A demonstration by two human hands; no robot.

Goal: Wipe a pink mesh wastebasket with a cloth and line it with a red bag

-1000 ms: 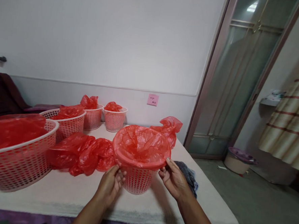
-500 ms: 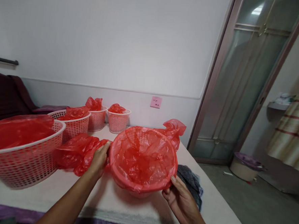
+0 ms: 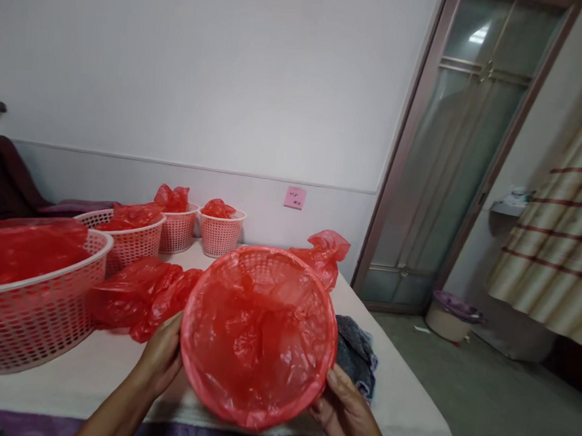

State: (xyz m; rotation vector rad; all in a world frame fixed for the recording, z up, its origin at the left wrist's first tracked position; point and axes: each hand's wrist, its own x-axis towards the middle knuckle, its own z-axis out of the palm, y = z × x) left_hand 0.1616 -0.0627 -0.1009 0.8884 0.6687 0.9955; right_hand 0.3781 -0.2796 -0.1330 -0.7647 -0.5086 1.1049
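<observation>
Between my two hands is a round mesh wastebasket (image 3: 263, 259) with a red plastic bag (image 3: 263, 348) lining it and folded over its rim. Its mouth is tipped toward me. My left hand (image 3: 161, 355) grips the left side, fingers mostly hidden behind the basket. On the lower right, my right hand (image 3: 351, 406) holds the side just below the rim, thumb showing at the edge. Left of the basket, a crumpled heap of red bags (image 3: 143, 294) lies on the table. Behind the basket on the right is another red bag (image 3: 325, 253).
Several pink mesh baskets with red bags in them stand on the left, a large one (image 3: 33, 314) nearest. A dark cloth (image 3: 356, 353) lies right of the held basket on the white-covered table (image 3: 402, 409). A pink note (image 3: 295, 197) is on the wall.
The held basket has come nearer to me and tipped further, so its mouth faces me more. Both hands have moved down with it. The view has turned slightly right.
</observation>
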